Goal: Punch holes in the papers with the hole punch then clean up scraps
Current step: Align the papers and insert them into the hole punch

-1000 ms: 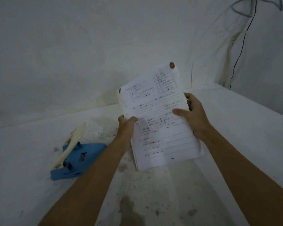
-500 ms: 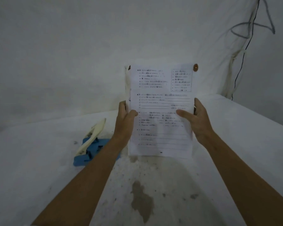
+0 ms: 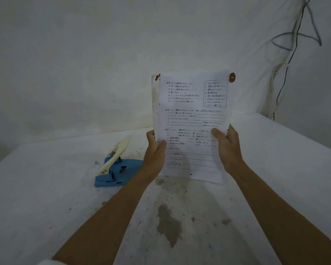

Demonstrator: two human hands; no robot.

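A stack of printed papers (image 3: 191, 119) stands upright on its bottom edge on the white table (image 3: 46, 197). My left hand (image 3: 154, 152) grips its left edge and my right hand (image 3: 227, 148) grips its right edge, thumbs on the front page. A blue hole punch (image 3: 118, 172) with a raised cream lever sits on the table just left of my left wrist. Brown stains mark the top left corner of the stack.
A brown round spot (image 3: 232, 77) shows on the wall by the papers' top right corner. Cables (image 3: 287, 60) hang down the wall at the right. A dark stain (image 3: 168, 222) and small specks mark the table between my forearms.
The papers have swung from tilted to upright and squared between both hands. The view has shifted slightly, so the hole punch appears closer to my left wrist.
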